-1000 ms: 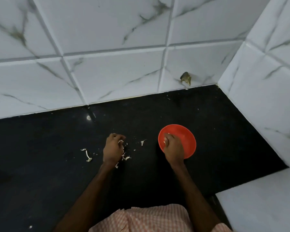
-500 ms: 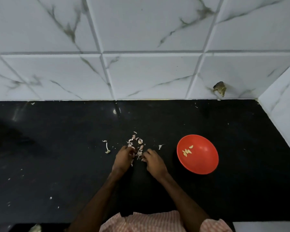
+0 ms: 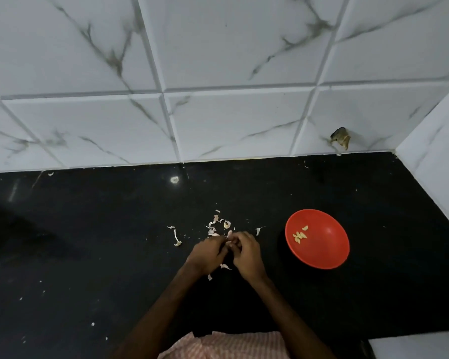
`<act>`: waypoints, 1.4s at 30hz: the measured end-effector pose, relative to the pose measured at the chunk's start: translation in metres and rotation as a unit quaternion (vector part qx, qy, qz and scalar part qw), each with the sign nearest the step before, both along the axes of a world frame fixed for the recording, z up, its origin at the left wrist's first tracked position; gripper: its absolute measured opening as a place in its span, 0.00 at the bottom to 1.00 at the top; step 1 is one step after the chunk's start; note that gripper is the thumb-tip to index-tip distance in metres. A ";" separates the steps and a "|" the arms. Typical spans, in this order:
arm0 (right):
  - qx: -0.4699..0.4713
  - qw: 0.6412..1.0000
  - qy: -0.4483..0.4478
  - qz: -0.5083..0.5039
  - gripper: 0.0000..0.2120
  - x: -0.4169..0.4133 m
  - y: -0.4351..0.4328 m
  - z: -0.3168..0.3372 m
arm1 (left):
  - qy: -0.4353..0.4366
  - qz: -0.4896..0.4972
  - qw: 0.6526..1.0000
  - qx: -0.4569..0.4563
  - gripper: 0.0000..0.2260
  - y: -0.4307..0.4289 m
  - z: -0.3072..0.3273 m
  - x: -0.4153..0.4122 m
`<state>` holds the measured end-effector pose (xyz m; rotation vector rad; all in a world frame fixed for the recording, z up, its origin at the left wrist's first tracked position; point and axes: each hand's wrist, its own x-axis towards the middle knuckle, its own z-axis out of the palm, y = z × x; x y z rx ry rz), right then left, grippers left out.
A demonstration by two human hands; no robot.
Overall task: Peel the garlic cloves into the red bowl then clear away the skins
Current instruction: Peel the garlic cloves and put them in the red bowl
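Both hands meet over the middle of the black table (image 3: 88, 242). The left hand (image 3: 208, 255) and the right hand (image 3: 246, 251) have their fingers curled inward, fingertips touching, and pinch a small pale piece between them. It looks like a garlic clove (image 3: 230, 242) partway through peeling, though most of it is hidden by the fingers. Loose skins (image 3: 217, 224) lie scattered just beyond the fingertips, with a few more flakes under the wrists and a stem scrap (image 3: 176, 238) off to the left.

The red bowl (image 3: 327, 250) sits on the table to the right of the hands, apart from them, and holds a small cluster of peeled cloves (image 3: 299, 236) on its left side. The right hand is the nearer of the 2, so once the skin is off, the drop is probably a short sideways reach to the right with that hand. The left hand is closer to the skins.
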<state>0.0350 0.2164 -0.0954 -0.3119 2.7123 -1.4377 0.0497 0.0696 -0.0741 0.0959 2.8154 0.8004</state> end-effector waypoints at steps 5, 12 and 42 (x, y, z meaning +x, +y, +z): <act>-0.028 0.999 -0.006 -0.041 0.04 0.005 -0.007 0.011 | -0.013 0.015 0.997 0.081 0.10 -0.008 0.002 0.006; 0.143 0.988 0.020 -0.060 0.04 0.013 -0.015 0.024 | -0.052 0.065 0.987 0.140 0.11 0.000 0.008 0.015; -0.009 0.998 0.026 -0.061 0.06 -0.005 -0.025 0.033 | -0.042 0.215 0.930 0.296 0.14 0.010 0.013 0.000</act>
